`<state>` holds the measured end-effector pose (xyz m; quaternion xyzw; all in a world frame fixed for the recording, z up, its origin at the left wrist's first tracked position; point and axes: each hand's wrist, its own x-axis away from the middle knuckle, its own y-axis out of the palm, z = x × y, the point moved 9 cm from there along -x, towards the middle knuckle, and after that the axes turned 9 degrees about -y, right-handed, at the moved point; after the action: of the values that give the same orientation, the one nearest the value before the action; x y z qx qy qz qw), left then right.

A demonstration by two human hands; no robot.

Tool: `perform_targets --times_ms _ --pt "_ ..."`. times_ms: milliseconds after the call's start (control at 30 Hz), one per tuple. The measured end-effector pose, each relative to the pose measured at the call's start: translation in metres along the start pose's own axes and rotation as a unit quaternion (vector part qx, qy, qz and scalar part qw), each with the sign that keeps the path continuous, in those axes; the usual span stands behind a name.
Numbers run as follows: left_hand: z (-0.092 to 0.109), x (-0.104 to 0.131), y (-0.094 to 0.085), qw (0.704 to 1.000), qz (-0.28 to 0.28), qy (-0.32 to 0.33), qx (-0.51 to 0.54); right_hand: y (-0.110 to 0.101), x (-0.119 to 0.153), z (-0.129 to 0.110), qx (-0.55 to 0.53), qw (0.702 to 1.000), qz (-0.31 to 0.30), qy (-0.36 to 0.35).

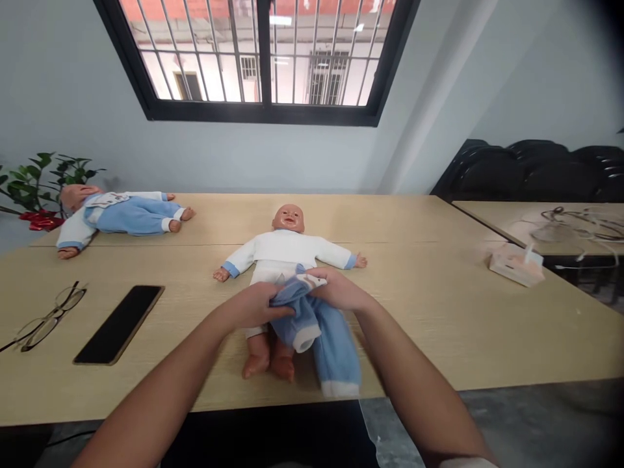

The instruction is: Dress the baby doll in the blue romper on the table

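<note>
A baby doll (287, 247) in a white top with blue cuffs lies on its back at the middle of the table, arms spread, bare feet toward me. Over its lower body are blue trousers (336, 351) with white cuffs, one leg hanging beside the doll's legs. My left hand (260, 304) is closed on the trousers' bunched left part. At their upper right edge, my right hand (336, 289) grips the cloth near a white patch. The doll's waist is partly hidden by my hands and the cloth.
A black phone (119, 325) and eyeglasses (49, 318) lie at the left. Behind them is a second doll (131, 214) in blue trousers, near a potted plant (34, 185). A tissue box (517, 264) stands at the right of the table (439, 325), with cables (580, 224) beyond.
</note>
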<state>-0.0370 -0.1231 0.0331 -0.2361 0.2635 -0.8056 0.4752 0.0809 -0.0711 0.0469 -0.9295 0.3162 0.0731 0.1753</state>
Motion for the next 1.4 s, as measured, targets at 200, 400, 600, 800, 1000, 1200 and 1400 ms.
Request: perform_targets --times_ms 200,400,600,800,1000,1200,1400 --pt "-0.007 0.000 -0.023 0.970 0.086 0.066 0.220 0.020 0.003 -0.006 -0.174 0.984 -0.044 0.005" --pt "-0.020 -0.005 0.002 0.933 0.006 0.031 0.359 0.010 0.003 0.000 -0.030 0.998 -0.054 0.029" --pt "-0.002 0.003 0.003 0.997 0.002 -0.022 0.067 -0.002 0.000 0.008 -0.129 0.991 0.040 0.023" --pt "0.006 0.009 -0.014 0.992 0.034 0.024 0.119 0.021 0.011 0.020 -0.193 0.977 -0.046 0.074" --pt "0.017 0.015 0.000 0.996 -0.013 0.048 0.072 0.016 -0.001 0.031 -0.255 0.960 0.026 0.111" --pt "0.046 0.027 0.034 0.969 0.034 0.097 -0.224 0.044 -0.057 -0.008 0.191 0.976 -0.066 -0.078" --pt "0.047 0.059 0.062 0.947 0.055 0.102 -0.298 0.104 -0.053 -0.006 0.428 0.840 -0.260 -0.209"
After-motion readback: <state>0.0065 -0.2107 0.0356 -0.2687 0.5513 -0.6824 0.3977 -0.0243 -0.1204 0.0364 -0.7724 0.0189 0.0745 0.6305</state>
